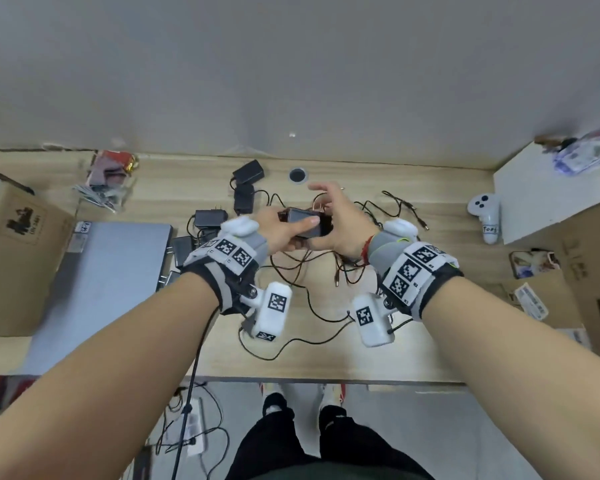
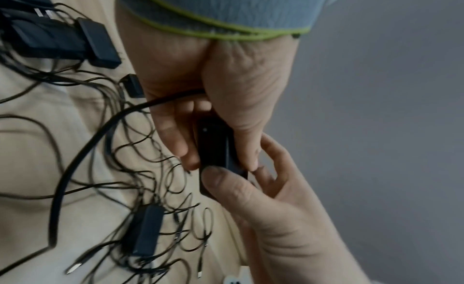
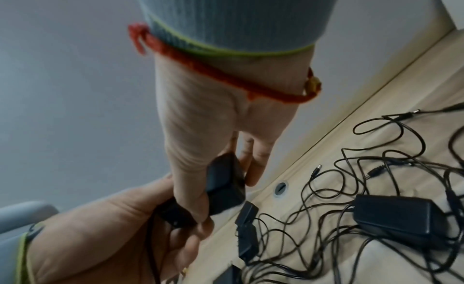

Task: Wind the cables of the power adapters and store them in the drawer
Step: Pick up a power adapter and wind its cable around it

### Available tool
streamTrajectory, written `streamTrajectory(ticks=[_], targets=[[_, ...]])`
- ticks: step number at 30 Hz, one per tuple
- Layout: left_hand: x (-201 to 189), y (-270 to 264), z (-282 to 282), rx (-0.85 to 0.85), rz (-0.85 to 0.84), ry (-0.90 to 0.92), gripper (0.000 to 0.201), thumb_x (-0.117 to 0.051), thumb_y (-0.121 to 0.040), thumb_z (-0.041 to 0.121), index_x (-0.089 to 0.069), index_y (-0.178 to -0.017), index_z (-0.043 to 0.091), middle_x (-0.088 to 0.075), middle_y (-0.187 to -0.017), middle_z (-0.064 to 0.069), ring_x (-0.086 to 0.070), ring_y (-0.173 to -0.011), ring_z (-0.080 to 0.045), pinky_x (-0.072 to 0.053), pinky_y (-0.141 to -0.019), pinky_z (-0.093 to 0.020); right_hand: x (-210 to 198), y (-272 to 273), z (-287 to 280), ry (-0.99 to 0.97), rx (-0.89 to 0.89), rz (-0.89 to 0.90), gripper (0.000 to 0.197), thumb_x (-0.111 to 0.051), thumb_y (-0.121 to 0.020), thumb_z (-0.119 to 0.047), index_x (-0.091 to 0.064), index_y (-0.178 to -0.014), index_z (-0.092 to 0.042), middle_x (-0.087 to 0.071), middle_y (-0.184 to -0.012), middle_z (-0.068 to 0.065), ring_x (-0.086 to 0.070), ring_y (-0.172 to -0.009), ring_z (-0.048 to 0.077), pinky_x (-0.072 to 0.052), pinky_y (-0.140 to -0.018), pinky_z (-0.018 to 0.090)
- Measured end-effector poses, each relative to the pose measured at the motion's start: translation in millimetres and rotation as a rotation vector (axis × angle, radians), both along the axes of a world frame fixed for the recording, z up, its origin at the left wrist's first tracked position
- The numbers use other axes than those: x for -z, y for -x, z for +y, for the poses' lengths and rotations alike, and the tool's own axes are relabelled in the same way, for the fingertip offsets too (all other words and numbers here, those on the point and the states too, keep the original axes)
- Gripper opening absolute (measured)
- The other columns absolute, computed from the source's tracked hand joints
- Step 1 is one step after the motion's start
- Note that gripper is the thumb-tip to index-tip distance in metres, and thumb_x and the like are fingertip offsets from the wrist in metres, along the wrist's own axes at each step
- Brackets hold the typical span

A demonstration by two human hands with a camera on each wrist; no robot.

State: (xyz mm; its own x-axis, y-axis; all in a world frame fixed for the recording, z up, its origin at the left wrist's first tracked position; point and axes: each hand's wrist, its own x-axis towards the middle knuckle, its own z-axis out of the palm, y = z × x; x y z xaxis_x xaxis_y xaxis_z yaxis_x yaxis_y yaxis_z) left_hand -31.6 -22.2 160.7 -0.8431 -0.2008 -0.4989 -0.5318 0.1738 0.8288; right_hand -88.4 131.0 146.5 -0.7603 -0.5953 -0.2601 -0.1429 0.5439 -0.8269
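Observation:
I hold a black power adapter (image 1: 300, 216) above the middle of the wooden desk (image 1: 378, 348) with both hands. My left hand (image 1: 278, 232) grips it from the left, thumb across its top face and fingers under it. My right hand (image 1: 333, 220) pinches its right end between thumb and fingers, with some fingers reaching past it. In the left wrist view the adapter (image 2: 216, 145) sits between the fingers and thumb of my left hand (image 2: 226, 90), and its cable (image 2: 100, 141) trails down to the desk. The right wrist view shows my right hand's thumb (image 3: 191, 199) on the adapter (image 3: 226, 185). No drawer is in view.
Several other black adapters (image 1: 248, 169) (image 1: 208, 218) lie behind and left of my hands amid tangled thin cables (image 1: 326, 268). A silver laptop (image 1: 118, 265) and cardboard box (image 1: 14, 254) are at the left. A white controller (image 1: 485, 216) and white box (image 1: 534, 195) stand at the right.

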Motion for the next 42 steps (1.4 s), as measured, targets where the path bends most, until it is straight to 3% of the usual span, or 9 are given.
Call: streamTrajectory(ticks=[3,8,10,13,19,24,36,40,42], targets=[[-28,11,-5,-0.112,0.081,-0.082,0.028,-0.08,-0.08,0.028,-0.068,-0.096,0.009,-0.073,-0.093,-0.011,-0.073,-0.075,-0.015,-0.061,-0.067,-0.03,-9,1,-2,0.104,0.168,-0.094,0.103,-0.087,-0.06,-0.043,-0.023,-0.14,-0.036,-0.047,-0.131,-0.002,-0.06,-0.11,0.017,-0.053,-0.092,0.034],[-74,25,-12,-0.16,0.174,-0.185,0.036,-0.075,-0.084,0.031,-0.064,-0.11,0.009,-0.072,-0.104,-0.009,-0.074,-0.086,-0.024,-0.06,-0.078,-0.032,-30,-18,-17,-0.001,-0.024,-0.212,0.036,-0.063,-0.089,-0.05,-0.068,-0.108,-0.02,-0.073,-0.101,-0.006,-0.066,-0.095,0.011,-0.048,-0.101,0.047],[-89,27,-15,-0.16,0.207,-0.192,0.042,-0.074,-0.085,0.031,-0.062,-0.116,0.006,-0.071,-0.103,-0.009,-0.073,-0.084,-0.023,-0.06,-0.075,-0.032,-42,-21,-21,0.055,-0.051,-0.274,0.029,-0.058,-0.096,-0.04,-0.071,-0.096,-0.014,-0.071,-0.078,-0.001,-0.062,-0.076,0.015,-0.051,-0.086,0.044],[-105,28,-26,-0.141,0.224,-0.192,0.04,-0.075,-0.084,0.032,-0.063,-0.114,0.009,-0.072,-0.104,-0.01,-0.074,-0.084,-0.024,-0.057,-0.064,-0.027,-69,-13,-16,0.041,-0.064,-0.142,0.029,-0.055,-0.099,-0.036,-0.073,-0.091,-0.015,-0.051,-0.06,-0.008,-0.046,-0.057,0.009,-0.043,-0.061,0.022],[-124,24,-43,-0.054,0.189,-0.119,0.042,-0.078,-0.082,0.033,-0.062,-0.113,0.01,-0.069,-0.104,-0.009,-0.074,-0.08,-0.023,-0.06,-0.066,-0.032,-103,17,1,0.158,0.103,-0.072,0.012,-0.063,-0.095,-0.032,-0.071,-0.093,-0.023,-0.051,-0.071,-0.007,-0.035,-0.057,0.011,-0.036,-0.053,0.022],[-132,21,-45,0.013,0.173,-0.135,0.035,-0.077,-0.082,0.032,-0.063,-0.109,0.014,-0.071,-0.098,-0.009,-0.074,-0.071,-0.025,-0.059,-0.06,-0.026,-120,28,3,0.211,0.072,-0.108,0.03,-0.059,-0.094,-0.047,-0.073,-0.101,-0.022,-0.042,-0.051,-0.017,-0.031,-0.055,0.01,-0.033,-0.053,0.022],[-149,23,-44,0.063,0.096,-0.172,0.061,-0.063,-0.084,0.059,-0.063,-0.12,0.01,-0.071,-0.097,-0.007,-0.072,-0.069,-0.024,-0.053,-0.049,-0.02,-145,26,-1,0.14,0.08,0.06,0.039,-0.056,-0.098,-0.038,-0.071,-0.099,-0.002,-0.036,-0.039,-0.018,-0.034,-0.04,0.002,-0.028,-0.051,0.015],[-155,25,-48,0.076,0.1,-0.211,0.058,-0.062,-0.088,0.053,-0.062,-0.122,0.007,-0.067,-0.097,-0.006,-0.065,-0.058,-0.017,-0.044,-0.045,-0.016,-153,26,4,0.085,0.097,0.094,0.043,-0.046,-0.102,-0.041,-0.075,-0.104,-0.01,-0.047,-0.039,-0.025,-0.047,-0.044,-0.009,-0.029,-0.058,0.013],[-156,25,-45,0.127,0.104,-0.19,0.046,-0.064,-0.088,0.051,-0.065,-0.112,0.011,-0.064,-0.09,-0.005,-0.059,-0.053,-0.014,-0.042,-0.044,-0.015,-152,27,1,0.114,0.108,0.06,0.047,-0.042,-0.099,-0.052,-0.078,-0.094,-0.022,-0.034,-0.037,-0.015,-0.033,-0.039,0.004,-0.026,-0.055,0.021]])
